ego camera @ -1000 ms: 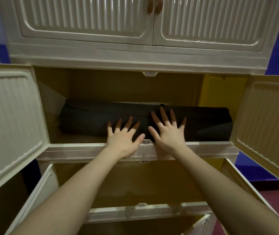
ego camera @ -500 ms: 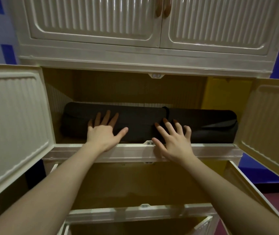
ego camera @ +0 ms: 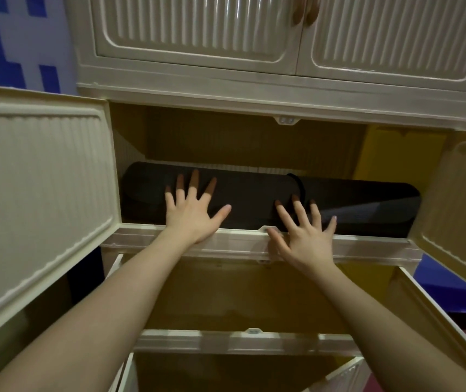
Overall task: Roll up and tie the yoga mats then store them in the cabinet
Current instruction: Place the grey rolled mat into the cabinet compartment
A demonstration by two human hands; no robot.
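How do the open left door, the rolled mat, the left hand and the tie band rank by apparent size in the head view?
1. Open left door, though nearness to the camera inflates it.
2. Rolled mat.
3. Left hand.
4. Tie band.

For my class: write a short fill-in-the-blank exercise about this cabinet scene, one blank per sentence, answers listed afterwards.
1. The rolled mat lies in the cabinet and its colour is ____.
2. Both hands touch the mat with fingers ____.
3. The doors of the mat's compartment stand ____.
4. The doors of the top compartment are ____.

Answers: black; spread; open; closed
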